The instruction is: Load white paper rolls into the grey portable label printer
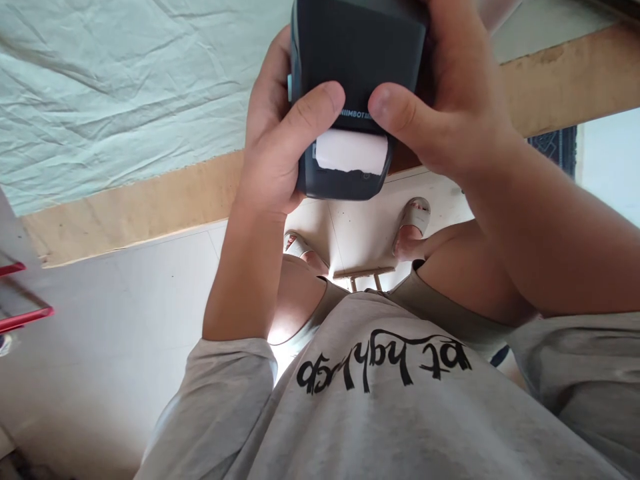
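A dark label printer (360, 60) marked NIIMBOT is held up between both my hands at the top of the head view. A piece of white label paper (351, 152) with a ragged lower edge sticks out of its slot. My left hand (290, 127) is closed round the printer's left side, its thumb lying on the front cover. On the other side my right hand (445, 100) grips it, thumb pressed beside the lettering. The fingers behind the printer are hidden, and its upper end is cut off by the frame.
A table with a wooden edge (150, 193) and a wrinkled pale green cloth (125, 87) extends across the top. My legs and slippered feet are below, over the tiled floor (135, 300). Red-edged shelving (25, 319) stands at far left. A wooden stool (364, 273) shows under me.
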Demonstrator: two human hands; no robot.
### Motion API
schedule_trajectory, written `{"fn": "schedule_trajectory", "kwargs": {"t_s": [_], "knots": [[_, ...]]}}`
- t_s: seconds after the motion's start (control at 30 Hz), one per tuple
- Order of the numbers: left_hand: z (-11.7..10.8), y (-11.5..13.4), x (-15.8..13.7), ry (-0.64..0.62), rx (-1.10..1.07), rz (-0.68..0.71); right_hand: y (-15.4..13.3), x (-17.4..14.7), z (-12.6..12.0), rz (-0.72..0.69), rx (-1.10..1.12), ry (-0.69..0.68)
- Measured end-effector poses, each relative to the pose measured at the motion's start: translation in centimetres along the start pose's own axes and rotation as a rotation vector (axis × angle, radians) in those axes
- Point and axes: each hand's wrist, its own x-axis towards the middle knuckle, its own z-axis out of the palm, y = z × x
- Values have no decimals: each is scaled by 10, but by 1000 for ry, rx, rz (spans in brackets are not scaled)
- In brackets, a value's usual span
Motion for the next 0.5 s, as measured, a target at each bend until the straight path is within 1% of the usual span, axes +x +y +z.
{"fn": "schedule_trajectory", "kwargs": {"t_s": [0.13, 0.23, 0.37, 0.5], "knots": [[-5, -5, 2, -69, -37, 48, 2, -2, 2, -20, -50, 22], [-9, -7, 3, -109, -25, 78, 2, -1, 1, -20, -64, 19], [-13, -7, 3, -138, 3, 34, 2, 0, 0, -8, -92, -4], [-12, -4, 5, -160, -30, 26, 2, 0, 0, 18, -131, -1]]}}
